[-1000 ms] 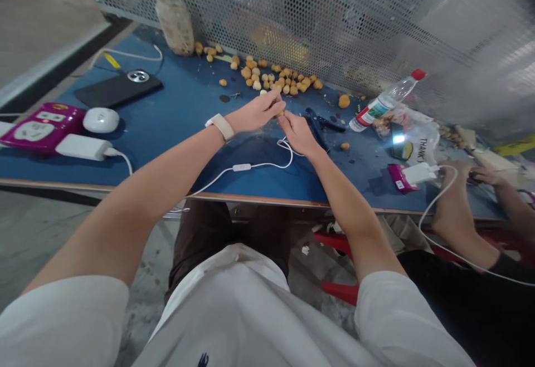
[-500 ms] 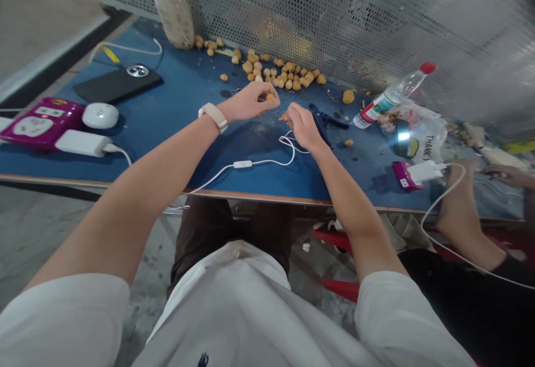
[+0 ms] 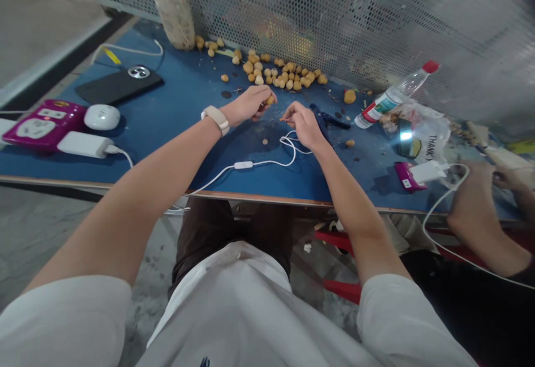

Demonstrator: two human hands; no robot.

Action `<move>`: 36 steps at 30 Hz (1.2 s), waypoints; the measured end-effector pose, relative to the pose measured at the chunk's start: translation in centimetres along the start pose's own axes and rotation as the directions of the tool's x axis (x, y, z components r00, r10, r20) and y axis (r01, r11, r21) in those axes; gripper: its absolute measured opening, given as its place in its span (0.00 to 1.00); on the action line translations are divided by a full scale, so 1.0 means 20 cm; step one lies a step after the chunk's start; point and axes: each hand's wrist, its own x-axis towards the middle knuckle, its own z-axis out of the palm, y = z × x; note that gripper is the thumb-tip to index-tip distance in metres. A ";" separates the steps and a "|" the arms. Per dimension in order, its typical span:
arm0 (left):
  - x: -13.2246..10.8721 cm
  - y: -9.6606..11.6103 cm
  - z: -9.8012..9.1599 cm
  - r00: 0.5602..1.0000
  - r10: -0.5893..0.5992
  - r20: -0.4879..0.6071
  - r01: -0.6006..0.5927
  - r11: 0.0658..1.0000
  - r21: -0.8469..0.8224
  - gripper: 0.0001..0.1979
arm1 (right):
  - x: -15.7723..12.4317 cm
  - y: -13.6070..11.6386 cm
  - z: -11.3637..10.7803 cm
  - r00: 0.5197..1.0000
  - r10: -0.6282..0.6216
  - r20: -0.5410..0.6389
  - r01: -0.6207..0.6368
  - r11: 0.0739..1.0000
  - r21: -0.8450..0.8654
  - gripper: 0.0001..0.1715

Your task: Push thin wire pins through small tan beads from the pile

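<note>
My left hand (image 3: 249, 104), with a pale watch band on its wrist, is closed on a small round tan fruit (image 3: 270, 100) that looks like a longan. Just to its right, my right hand (image 3: 305, 125) pinches a small orange piece (image 3: 285, 118), too small to make out fully. Both hands hover over the blue table, a short gap between them. Beyond them, a heap of similar longans (image 3: 288, 74) lies along the metal mesh. A small pale round bit (image 3: 264, 141) lies on the table below my hands. Beside my right hand is a dark blue-handled tool (image 3: 330, 119), partly hidden.
On the left are a black phone (image 3: 119, 86), a white earbud case (image 3: 102, 117), and a purple power strip (image 3: 45, 127). A white cable (image 3: 267, 161) runs before me. At right stand a tilted bottle (image 3: 395, 97), a plastic bag (image 3: 432, 127), and another person's arm (image 3: 476, 211).
My left hand has turned slightly and its fingers have shifted around the longan. A small pale round bit now shows on the table below. The other person's arm has moved right.
</note>
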 end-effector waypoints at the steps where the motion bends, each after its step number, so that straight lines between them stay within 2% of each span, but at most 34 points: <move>1: 0.00 0.00 0.00 1.000 -0.014 -0.004 0.014 1.000 -0.026 0.17 | 0.00 0.02 0.01 0.999 0.033 0.039 -0.034 0.999 0.029 0.21; 4: 0.00 0.01 0.01 0.999 -0.037 0.000 0.037 0.993 -0.114 0.16 | 0.03 0.08 0.05 0.984 0.059 0.165 -0.071 0.995 0.065 0.17; 7: 0.00 0.02 0.01 0.999 -0.053 -0.003 0.051 0.971 -0.234 0.14 | 0.10 0.09 0.12 0.967 0.013 0.253 -0.023 0.999 0.035 0.13; 10: 0.00 0.03 0.00 0.998 -0.066 -0.013 0.059 0.951 -0.305 0.16 | 0.18 0.05 0.16 0.955 -0.060 0.290 0.055 0.998 0.024 0.13; 14: -0.01 0.05 -0.01 0.998 -0.054 -0.021 0.044 0.946 -0.321 0.19 | 0.19 -0.03 0.15 0.951 -0.161 0.265 0.152 0.987 0.055 0.12; 17: -0.02 0.06 -0.01 0.999 -0.041 -0.034 0.029 0.951 -0.307 0.22 | 0.14 -0.09 0.12 0.966 -0.171 0.195 0.163 0.985 0.055 0.09; 19: -0.03 0.07 0.00 0.999 -0.029 -0.046 0.014 0.957 -0.289 0.23 | 0.11 -0.12 0.10 0.963 -0.191 0.189 0.179 0.981 0.078 0.07; 22: -0.05 0.07 0.00 0.999 -0.020 -0.045 0.008 0.967 -0.256 0.25 | 0.08 -0.11 0.05 0.956 -0.219 0.196 0.202 0.974 0.104 0.12; 24: -0.06 0.07 0.00 0.999 -0.019 -0.036 0.010 0.972 -0.237 0.25 | 0.07 -0.05 0.00 0.976 -0.156 0.151 0.148 0.987 0.063 0.15; 27: -0.06 0.08 0.00 0.998 -0.026 -0.053 0.013 0.973 -0.229 0.23 | 0.04 0.10 -0.09 0.996 0.089 0.010 -0.088 0.994 -0.069 0.22; 29: -0.05 0.07 0.01 0.995 -0.035 -0.090 0.013 0.971 -0.239 0.20 | 0.00 0.19 -0.16 0.957 0.291 -0.009 -0.287 0.941 -0.179 0.28; 31: -0.04 0.07 0.02 0.991 -0.043 -0.129 0.008 0.966 -0.259 0.16 | -0.02 0.25 -0.20 0.878 0.478 0.012 -0.458 0.848 -0.268 0.36; 32: -0.04 0.07 0.03 0.989 -0.045 -0.143 0.004 0.963 -0.271 0.15 | -0.03 0.26 -0.21 0.844 0.535 0.025 -0.506 0.812 -0.290 0.36; 34: -0.03 0.07 0.03 0.987 -0.047 -0.151 0.000 0.955 -0.297 0.13 | -0.04 0.28 -0.22 0.819 0.569 0.075 -0.526 0.796 -0.301 0.31; 36: -0.03 0.07 0.03 0.989 -0.054 -0.139 0.006 0.947 -0.322 0.12 | -0.03 0.27 -0.21 0.842 0.522 0.137 -0.470 0.834 -0.288 0.27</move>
